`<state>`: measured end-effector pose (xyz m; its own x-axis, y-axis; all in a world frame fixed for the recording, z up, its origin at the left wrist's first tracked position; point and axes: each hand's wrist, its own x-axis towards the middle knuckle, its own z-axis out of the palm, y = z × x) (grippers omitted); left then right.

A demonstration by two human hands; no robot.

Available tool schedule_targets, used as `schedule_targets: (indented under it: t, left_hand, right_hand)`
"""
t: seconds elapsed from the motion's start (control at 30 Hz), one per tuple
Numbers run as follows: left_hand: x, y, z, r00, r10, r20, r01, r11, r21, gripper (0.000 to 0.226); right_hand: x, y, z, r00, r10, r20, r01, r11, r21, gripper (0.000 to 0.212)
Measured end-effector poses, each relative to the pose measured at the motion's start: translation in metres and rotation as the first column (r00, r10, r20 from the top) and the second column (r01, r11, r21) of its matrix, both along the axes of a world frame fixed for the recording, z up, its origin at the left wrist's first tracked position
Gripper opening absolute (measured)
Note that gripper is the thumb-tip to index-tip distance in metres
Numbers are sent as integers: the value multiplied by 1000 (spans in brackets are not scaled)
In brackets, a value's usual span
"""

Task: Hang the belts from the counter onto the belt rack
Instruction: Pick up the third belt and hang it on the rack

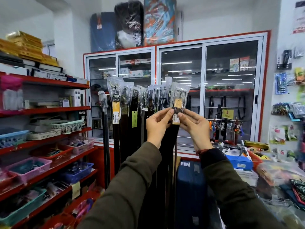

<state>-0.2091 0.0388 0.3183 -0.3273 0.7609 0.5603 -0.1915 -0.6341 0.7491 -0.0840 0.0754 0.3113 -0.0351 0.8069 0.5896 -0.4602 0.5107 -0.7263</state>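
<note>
I hold a dark belt (pixel 178 98) upright at its buckle end, which is wrapped in clear plastic and carries a yellow tag. My left hand (pixel 157 123) pinches it from the left and my right hand (pixel 194 125) from the right, just below the buckle. The strap hangs down between my forearms. Right behind it stands the belt rack (pixel 132 103), where several dark belts hang side by side with plastic-wrapped buckles and yellow and green tags. The held belt's buckle is level with the rack's right end; the hook itself is hidden.
Red shelves with plastic baskets (pixel 29 167) line the left. A glass-fronted cabinet (pixel 206 90) fills the back wall. The cluttered counter (pixel 247 162) lies at the right, with a blue suitcase (pixel 189 187) below it. Packaged goods hang on the right wall (pixel 290 96).
</note>
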Motion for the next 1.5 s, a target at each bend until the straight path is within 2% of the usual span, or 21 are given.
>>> schedule_targets:
  t: [0.13, 0.23, 0.67, 0.8, 0.87, 0.93, 0.97, 1.07, 1.13, 1.2, 1.33, 1.4, 1.5]
  left_hand:
    - [1, 13, 29, 1000, 13, 24, -13, 1000, -15, 28]
    - [-2, 23, 41, 999, -3, 37, 5, 999, -46, 26]
    - [-9, 47, 44, 993, -43, 110, 58, 988, -145, 34]
    - [-14, 56, 36, 997, 17, 81, -6, 991, -132, 33]
    - [-15, 61, 29, 982, 185, -46, -188, 980, -72, 32]
    - [-19, 62, 17, 852, 445, -277, -429, 895, 118, 35]
    - [-21, 61, 10, 769, 523, -367, -466, 852, 238, 38]
    - [-31, 63, -9, 537, 595, -598, -420, 803, 423, 48]
    - [-39, 67, -15, 385, 603, -698, -412, 790, 455, 53]
    - [-46, 70, -15, 286, 603, -745, -415, 778, 471, 56]
    - [-54, 71, -10, 155, 577, -802, -413, 775, 478, 60]
    - [-54, 70, -9, 150, 561, -814, -410, 784, 466, 61]
    - [-52, 67, -9, 188, 543, -818, -402, 803, 441, 60]
  right_hand:
    - [-1, 12, 30, 999, -22, 37, 20, 997, 68, 29]
    - [-2, 22, 45, 997, -47, 64, 43, 998, 56, 36]
    - [-11, 67, 45, 990, -29, 137, 30, 1000, -3, 40]
    - [-19, 72, 35, 959, -148, 241, 142, 989, 43, 41]
    - [-22, 68, 24, 947, -226, 228, 201, 971, 129, 40]
    - [-25, 64, 8, 938, -285, 200, 235, 942, 240, 41]
    - [-26, 63, 0, 927, -310, 212, 241, 924, 297, 43]
    - [-27, 69, -24, 879, -349, 325, 193, 883, 427, 49]
    - [-29, 74, -30, 854, -324, 408, 123, 886, 447, 53]
    - [-29, 80, -30, 821, -310, 479, 83, 896, 437, 56]
    - [-29, 88, -26, 765, -329, 554, 71, 898, 434, 59]
    - [-30, 91, -27, 760, -331, 559, 72, 898, 434, 60]
    - [-31, 91, -28, 765, -340, 547, 91, 898, 430, 59]
